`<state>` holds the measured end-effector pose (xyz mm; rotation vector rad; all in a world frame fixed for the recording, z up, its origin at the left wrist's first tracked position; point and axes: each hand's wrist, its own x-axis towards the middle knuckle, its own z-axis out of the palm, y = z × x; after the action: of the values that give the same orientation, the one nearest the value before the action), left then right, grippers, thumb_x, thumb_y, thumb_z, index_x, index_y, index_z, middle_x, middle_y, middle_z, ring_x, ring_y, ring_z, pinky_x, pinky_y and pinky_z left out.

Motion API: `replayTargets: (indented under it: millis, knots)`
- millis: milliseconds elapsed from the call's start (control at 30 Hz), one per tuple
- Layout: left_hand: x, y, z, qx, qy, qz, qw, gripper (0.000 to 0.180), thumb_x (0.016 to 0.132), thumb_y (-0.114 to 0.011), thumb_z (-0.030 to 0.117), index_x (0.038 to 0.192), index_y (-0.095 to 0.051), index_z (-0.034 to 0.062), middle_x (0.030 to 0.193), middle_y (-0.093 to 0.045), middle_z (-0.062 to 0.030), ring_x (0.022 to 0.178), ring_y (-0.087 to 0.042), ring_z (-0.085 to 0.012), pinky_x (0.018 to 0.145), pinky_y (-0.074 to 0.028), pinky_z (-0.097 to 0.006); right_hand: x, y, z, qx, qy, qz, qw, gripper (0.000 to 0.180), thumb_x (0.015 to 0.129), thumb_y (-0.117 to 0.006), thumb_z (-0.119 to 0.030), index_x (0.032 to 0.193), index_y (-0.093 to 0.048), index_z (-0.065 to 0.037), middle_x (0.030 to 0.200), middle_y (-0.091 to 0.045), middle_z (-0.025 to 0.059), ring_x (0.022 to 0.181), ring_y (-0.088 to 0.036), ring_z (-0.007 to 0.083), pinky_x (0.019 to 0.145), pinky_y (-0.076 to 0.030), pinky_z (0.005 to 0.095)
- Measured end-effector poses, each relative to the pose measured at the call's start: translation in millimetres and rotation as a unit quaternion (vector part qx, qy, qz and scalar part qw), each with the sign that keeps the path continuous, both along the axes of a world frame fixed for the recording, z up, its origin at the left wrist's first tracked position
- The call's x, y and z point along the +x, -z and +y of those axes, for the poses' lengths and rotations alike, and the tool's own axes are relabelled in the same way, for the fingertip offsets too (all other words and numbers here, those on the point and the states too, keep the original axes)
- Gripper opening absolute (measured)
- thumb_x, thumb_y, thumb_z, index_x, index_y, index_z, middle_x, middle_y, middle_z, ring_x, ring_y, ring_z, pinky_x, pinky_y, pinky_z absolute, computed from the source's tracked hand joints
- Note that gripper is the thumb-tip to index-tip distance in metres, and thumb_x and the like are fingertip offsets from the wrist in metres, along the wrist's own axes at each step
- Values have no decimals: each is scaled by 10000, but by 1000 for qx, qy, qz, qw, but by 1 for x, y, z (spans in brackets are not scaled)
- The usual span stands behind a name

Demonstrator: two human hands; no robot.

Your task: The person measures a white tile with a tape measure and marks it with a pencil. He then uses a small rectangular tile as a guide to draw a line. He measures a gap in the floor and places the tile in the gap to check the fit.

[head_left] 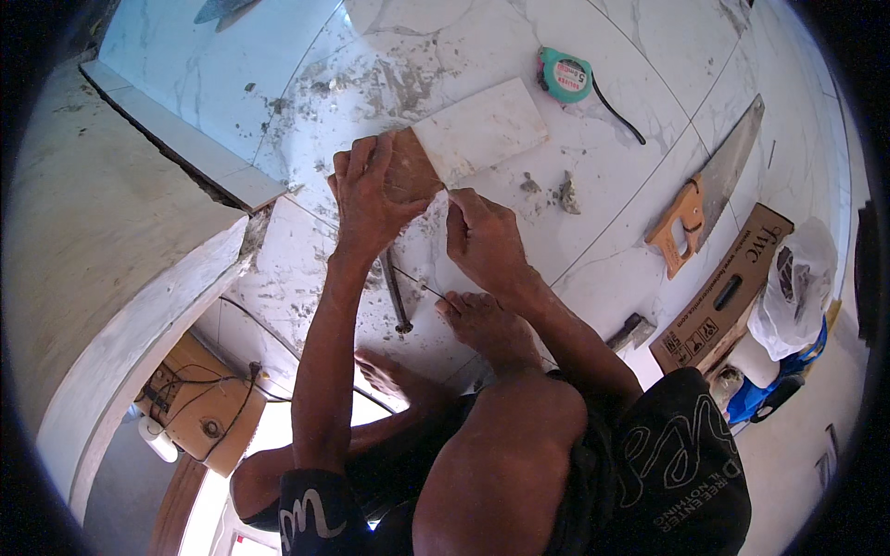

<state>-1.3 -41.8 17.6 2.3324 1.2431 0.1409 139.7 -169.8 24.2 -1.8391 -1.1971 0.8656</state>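
Observation:
My left hand (373,190) is closed over a flat brown piece (413,169), fingers curled on its far left edge and thumb along its near side. The piece lies against a white marbled tile (489,128) on the floor. My right hand (482,227) pinches at the corner where the two meet; a small tip shows there, but what it belongs to is hidden by my fingers. Below my hands, a metal bar with a round end (399,301) lies between my bare feet, beside a thin rod (417,281).
Right of the tile are a teal tape measure (565,76), mortar crumbs (568,193) and a wooden-handled handsaw (686,221). A cardboard box (728,287), plastic bag (795,287) and hammer-like head (630,332) lie nearer right. A raised ledge (139,343) borders the left.

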Motion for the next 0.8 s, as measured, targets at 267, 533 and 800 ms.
replayTargets:
  millis: [267,533,800]
  knots:
    - [-3,9,6,-13,10,-30,999,1031,521,-984,253,1436,-551,57,1350,-514,-89,1186,-462,-331,1017,-386,-503,4,9,53,56,-1,-66,996,162,861,-633,56,1021,-614,39,743,-655,244,714,-685,444,613,-540,482]
    - [-3,10,6,5,11,-31,999,1022,526,-983,232,1437,-555,56,1349,-523,-87,1176,-475,-330,1000,-402,-489,2,7,41,41,13,-30,999,104,870,-622,46,973,-607,39,774,-681,255,710,-687,463,636,-546,507]
    - [-3,9,5,-2,5,-25,1000,1015,509,-981,210,1424,-567,61,1338,-531,-87,1171,-477,-330,988,-413,-483,5,12,43,31,13,-26,999,99,871,-632,-19,952,-607,32,745,-665,259,734,-687,460,655,-546,525]
